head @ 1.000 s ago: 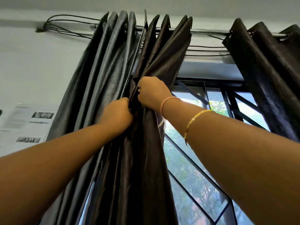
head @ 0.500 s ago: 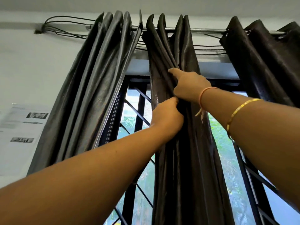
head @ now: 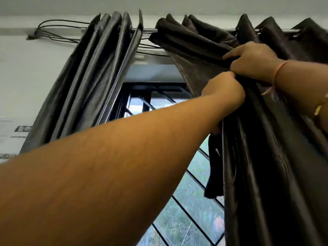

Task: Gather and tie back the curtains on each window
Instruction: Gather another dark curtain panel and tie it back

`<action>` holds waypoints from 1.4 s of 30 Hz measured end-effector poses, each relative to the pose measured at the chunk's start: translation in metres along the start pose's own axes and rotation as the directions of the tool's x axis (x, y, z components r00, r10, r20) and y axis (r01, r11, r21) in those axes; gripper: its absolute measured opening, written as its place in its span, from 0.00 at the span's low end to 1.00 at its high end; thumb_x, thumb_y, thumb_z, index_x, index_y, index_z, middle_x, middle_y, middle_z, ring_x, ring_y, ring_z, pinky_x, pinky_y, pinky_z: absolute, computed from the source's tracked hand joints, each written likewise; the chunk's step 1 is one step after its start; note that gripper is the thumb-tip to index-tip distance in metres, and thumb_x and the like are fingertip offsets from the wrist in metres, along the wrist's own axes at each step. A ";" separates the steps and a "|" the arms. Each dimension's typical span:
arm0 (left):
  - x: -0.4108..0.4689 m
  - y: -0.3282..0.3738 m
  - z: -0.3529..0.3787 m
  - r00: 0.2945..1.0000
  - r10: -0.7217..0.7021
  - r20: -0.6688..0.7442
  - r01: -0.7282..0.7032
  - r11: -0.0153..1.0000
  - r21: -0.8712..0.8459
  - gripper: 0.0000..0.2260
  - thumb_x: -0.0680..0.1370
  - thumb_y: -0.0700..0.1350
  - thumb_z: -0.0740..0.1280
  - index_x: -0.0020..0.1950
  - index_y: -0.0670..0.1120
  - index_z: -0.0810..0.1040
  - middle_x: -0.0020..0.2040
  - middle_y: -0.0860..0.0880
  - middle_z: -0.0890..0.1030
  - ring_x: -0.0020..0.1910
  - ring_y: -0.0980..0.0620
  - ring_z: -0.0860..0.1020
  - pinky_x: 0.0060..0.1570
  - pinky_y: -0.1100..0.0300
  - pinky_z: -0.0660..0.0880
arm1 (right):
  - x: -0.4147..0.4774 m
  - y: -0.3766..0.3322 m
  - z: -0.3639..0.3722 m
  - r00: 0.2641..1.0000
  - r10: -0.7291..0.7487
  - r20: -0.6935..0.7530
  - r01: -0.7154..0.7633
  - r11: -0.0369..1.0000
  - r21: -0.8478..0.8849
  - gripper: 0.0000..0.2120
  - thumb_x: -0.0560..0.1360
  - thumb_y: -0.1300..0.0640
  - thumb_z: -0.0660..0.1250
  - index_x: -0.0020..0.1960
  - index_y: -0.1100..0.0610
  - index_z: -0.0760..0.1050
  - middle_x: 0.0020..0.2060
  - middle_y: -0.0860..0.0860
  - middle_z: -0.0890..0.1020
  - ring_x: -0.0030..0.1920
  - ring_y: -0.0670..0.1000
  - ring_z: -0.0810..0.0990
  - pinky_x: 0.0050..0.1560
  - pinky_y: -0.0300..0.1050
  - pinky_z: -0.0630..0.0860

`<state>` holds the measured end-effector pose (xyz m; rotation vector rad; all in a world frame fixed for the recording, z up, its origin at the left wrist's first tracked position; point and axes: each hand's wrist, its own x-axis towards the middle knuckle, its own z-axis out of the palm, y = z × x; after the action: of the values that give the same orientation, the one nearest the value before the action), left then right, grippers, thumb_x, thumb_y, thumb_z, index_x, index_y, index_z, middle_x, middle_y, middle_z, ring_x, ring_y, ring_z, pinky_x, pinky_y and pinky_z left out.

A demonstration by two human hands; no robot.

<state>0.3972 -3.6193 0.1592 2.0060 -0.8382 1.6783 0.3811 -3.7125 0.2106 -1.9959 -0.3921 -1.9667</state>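
Gathering step: your left hand (head: pixel 225 87) and right hand (head: pixel 252 63) meet upper right, fingers (head: pixel 230 55) gripping the curtain (head: pixel 257 157) — next, tie it.

I can't see the fingertips of the left hand (head: pixel 224 87): they are buried in the folds of the dark curtain (head: pixel 257 157) it grips. The right hand (head: pixel 252 61), gripping the same bunch, hides its palm against the cloth. Its forearm runs off the right edge, which cuts the gold bracelet (head: pixel 318 109). The curtain's lower end leaves the bottom edge, and it covers the right side of the window (head: pixel 193 176). The papers (head: pixel 10 132) on the wall are blurred and cut off at the left, so I can't read them.
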 end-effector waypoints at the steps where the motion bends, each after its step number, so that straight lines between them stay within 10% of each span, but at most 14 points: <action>1: -0.006 -0.006 0.002 1.000 -0.010 -0.020 0.010 1.000 0.015 0.11 0.77 0.39 0.60 0.58 0.43 0.75 0.59 0.42 0.78 0.59 0.41 0.74 0.50 0.55 0.70 | -0.004 -0.002 0.007 1.000 -0.003 0.012 0.003 1.000 0.013 0.22 0.71 0.62 0.62 0.63 0.48 0.76 0.65 0.55 0.75 0.64 0.59 0.72 0.65 0.48 0.68; 11: -0.082 -0.117 -0.010 0.982 -0.136 -0.130 0.151 0.982 0.116 0.06 0.78 0.41 0.58 0.52 0.44 0.72 0.52 0.39 0.78 0.49 0.38 0.75 0.39 0.57 0.63 | -0.059 -0.071 0.126 0.999 -0.039 0.028 0.022 0.891 0.454 0.34 0.74 0.60 0.64 0.75 0.53 0.53 0.59 0.60 0.77 0.58 0.60 0.76 0.51 0.42 0.68; 17: -0.098 -0.141 -0.008 0.951 -0.307 0.035 0.309 0.945 -0.103 0.09 0.72 0.45 0.67 0.51 0.45 0.78 0.45 0.47 0.82 0.43 0.47 0.80 0.40 0.54 0.76 | -0.088 -0.062 0.146 0.919 0.229 0.322 -0.394 0.487 0.779 0.18 0.69 0.54 0.73 0.51 0.66 0.78 0.47 0.63 0.83 0.48 0.60 0.82 0.51 0.58 0.79; 21: -0.111 -0.145 -0.007 0.910 -0.387 0.148 0.414 0.866 -0.281 0.11 0.68 0.47 0.67 0.48 0.46 0.80 0.42 0.46 0.84 0.43 0.48 0.82 0.46 0.52 0.80 | -0.111 -0.043 0.150 0.907 0.336 0.254 -0.402 0.506 0.763 0.12 0.70 0.53 0.69 0.38 0.63 0.78 0.34 0.58 0.80 0.37 0.55 0.77 0.44 0.54 0.77; 26: -0.124 -0.138 0.007 0.859 -0.370 0.354 0.501 0.753 -0.428 0.16 0.71 0.40 0.64 0.58 0.51 0.75 0.48 0.47 0.82 0.46 0.50 0.81 0.45 0.57 0.79 | -0.133 -0.022 0.158 0.885 0.378 0.272 -0.441 0.493 0.750 0.21 0.68 0.48 0.72 0.54 0.53 0.66 0.54 0.54 0.74 0.50 0.51 0.75 0.46 0.45 0.73; 35: -0.136 -0.129 0.028 0.785 -0.420 0.455 0.587 0.739 -0.330 0.38 0.75 0.37 0.60 0.75 0.50 0.37 0.68 0.42 0.68 0.46 0.53 0.75 0.37 0.62 0.74 | -0.155 -0.003 0.144 0.884 0.344 0.317 -0.467 0.686 0.558 0.35 0.65 0.44 0.75 0.64 0.55 0.64 0.55 0.50 0.72 0.57 0.54 0.74 0.59 0.52 0.74; 40: -0.139 -0.127 0.029 0.747 -0.455 0.485 0.628 0.722 -0.290 0.40 0.76 0.35 0.59 0.74 0.52 0.32 0.61 0.45 0.71 0.37 0.56 0.71 0.34 0.63 0.75 | -0.161 -0.004 0.135 0.901 0.254 0.353 -0.424 0.693 0.583 0.03 0.73 0.58 0.64 0.42 0.56 0.70 0.35 0.51 0.74 0.38 0.52 0.74 0.41 0.48 0.71; 42: -0.140 -0.125 0.028 0.751 -0.457 0.477 0.632 0.708 -0.316 0.39 0.76 0.34 0.59 0.75 0.52 0.34 0.48 0.49 0.70 0.39 0.53 0.73 0.37 0.60 0.77 | -0.164 -0.006 0.133 0.909 0.217 0.356 -0.401 0.690 0.603 0.13 0.74 0.62 0.60 0.32 0.55 0.63 0.28 0.50 0.65 0.32 0.51 0.65 0.36 0.46 0.62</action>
<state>0.4871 -3.5170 0.0267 1.9661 -0.5711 0.6867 0.4965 -3.6492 0.0454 -1.6797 -0.6573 -1.1177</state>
